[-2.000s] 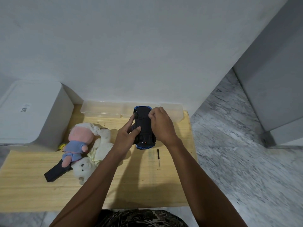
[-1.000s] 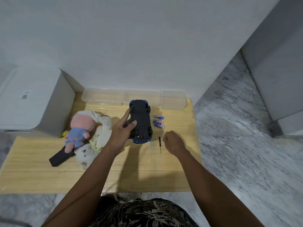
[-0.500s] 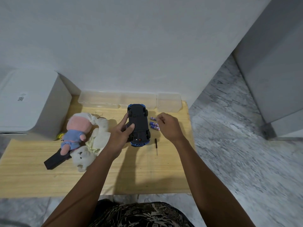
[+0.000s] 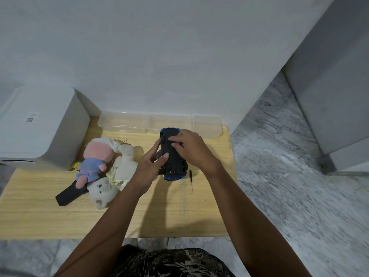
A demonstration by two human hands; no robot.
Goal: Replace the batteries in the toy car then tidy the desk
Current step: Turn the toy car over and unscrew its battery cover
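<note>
- Blue plastic toy car (image 4: 173, 156), head view: flipped belly-up, black underside facing the camera, on the light wooden desk (image 4: 119, 212) towards its back right part, just in front of the clear plastic storage boxes (image 4: 143, 123) that line the wall.
- Left hand (image 4: 150, 166): grips the car's left flank, thumb across the underside, fingers curled around the side.
- Right hand (image 4: 191, 149): over the far half of the underside, fingers bent, fingertips (image 4: 172, 141) pressed together there. Cannot tell whether they pinch something small or just press on the chassis; the hand hides the contact spot.
- Small black screwdriver (image 4: 191, 179): flat on the desk just right of the car's near end, not touching it, tip towards the person.
- Pink-headed plush doll in blue clothes (image 4: 93, 158): lying left of the car, on top of a white plush bear (image 4: 103, 189) and a pale cloth (image 4: 123, 166).
- Black rectangular remote (image 4: 70, 193): partly under the doll's feet, angled towards the near-left.
- White box-shaped appliance (image 4: 40, 126): far left, beside the desk's back corner.
- Small yellow object (image 4: 74, 165): peeks out between the appliance and the doll; too hidden to identify.
</note>
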